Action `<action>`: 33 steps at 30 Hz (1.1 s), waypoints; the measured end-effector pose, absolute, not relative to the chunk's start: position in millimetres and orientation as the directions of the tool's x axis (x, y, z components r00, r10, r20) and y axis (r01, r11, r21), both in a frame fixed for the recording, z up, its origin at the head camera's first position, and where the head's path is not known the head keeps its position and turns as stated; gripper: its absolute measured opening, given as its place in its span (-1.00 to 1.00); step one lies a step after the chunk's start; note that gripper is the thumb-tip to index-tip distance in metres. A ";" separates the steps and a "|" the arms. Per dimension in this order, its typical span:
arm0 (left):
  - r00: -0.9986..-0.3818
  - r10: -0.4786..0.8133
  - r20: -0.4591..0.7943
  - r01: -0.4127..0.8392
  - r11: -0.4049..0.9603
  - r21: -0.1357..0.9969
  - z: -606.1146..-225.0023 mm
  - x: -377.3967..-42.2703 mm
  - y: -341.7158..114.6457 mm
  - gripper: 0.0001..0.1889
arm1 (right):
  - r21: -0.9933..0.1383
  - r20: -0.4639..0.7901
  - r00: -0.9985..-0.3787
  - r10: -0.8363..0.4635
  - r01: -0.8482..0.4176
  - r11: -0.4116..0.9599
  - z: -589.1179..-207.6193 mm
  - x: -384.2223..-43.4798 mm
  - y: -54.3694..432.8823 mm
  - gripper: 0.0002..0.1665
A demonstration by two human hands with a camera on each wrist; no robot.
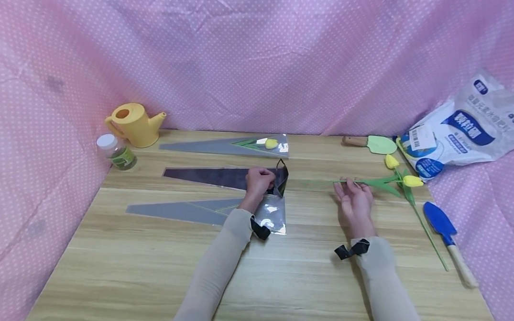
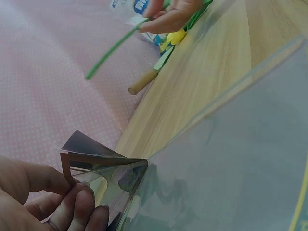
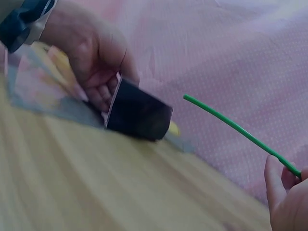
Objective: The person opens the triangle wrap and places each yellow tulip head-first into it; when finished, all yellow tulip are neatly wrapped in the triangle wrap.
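Note:
My left hand [image 1: 259,182] pinches the wide end of a long tapered dark flower sleeve [image 1: 206,176], whose mouth gapes in the left wrist view. My right hand [image 1: 356,205] holds an artificial yellow tulip [image 1: 413,181] by its green stem [image 3: 231,122]. The bare stem end points left toward the sleeve mouth, with a gap between them; the bloom is on the right. Another yellow tulip [image 1: 391,162] lies beyond it, its stem running down the table's right side. In front of the dark sleeve is a clear sleeve [image 1: 169,211], partly covered by my left forearm.
At the back, a clear sleeve [image 1: 187,148] contains a yellow tulip [image 1: 271,143]. A yellow watering can [image 1: 139,127] and a lidded jar [image 1: 121,156] stand back left. On the right lie a green trowel [image 1: 381,144], a blue trowel [image 1: 440,219] and a white bag [image 1: 466,127].

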State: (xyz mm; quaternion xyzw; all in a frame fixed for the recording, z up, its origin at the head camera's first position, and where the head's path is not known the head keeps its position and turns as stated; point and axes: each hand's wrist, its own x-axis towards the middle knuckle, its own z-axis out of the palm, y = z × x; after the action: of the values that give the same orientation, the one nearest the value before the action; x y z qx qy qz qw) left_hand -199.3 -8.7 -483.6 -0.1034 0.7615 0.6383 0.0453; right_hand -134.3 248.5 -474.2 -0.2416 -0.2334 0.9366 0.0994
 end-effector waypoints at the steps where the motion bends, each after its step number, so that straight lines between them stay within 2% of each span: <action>1: -0.974 -0.100 -0.202 -0.216 0.160 0.963 -484.3 -199.5 -8.5 -0.91 | -0.480 -0.396 -0.865 0.308 -0.091 -0.873 -471.8 -135.8 245.9 -0.75; 7: -0.975 -0.098 -0.198 -0.211 0.146 0.967 -484.9 -200.0 -8.6 -0.91 | -0.488 -0.293 -0.880 0.373 -0.197 -0.850 -459.6 -145.9 224.7 -0.74; 19: -0.976 -0.099 -0.196 -0.210 0.158 0.965 -484.0 -198.8 -9.1 -0.90 | -0.676 -0.115 -0.862 0.494 -0.296 -0.674 -452.6 -160.5 192.1 -0.76; 29: -0.981 -0.098 -0.170 -0.185 0.171 0.968 -480.8 -197.1 -7.8 -0.89 | -0.786 -0.048 -0.817 0.575 -0.324 -0.526 -459.4 -162.2 191.7 -0.73; 33: -0.986 -0.113 -0.121 -0.147 0.262 0.954 -475.0 -197.8 -4.0 -0.88 | -0.809 -0.032 -0.809 0.587 -0.324 -0.491 -461.9 -162.6 193.1 -0.73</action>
State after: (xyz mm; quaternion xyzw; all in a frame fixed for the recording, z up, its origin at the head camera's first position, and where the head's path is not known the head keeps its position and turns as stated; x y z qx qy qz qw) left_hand -197.8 -4.0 -475.0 -0.0821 0.7941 0.6020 0.0141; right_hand -162.6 193.1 -461.9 -0.1538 -0.4275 0.8496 0.2680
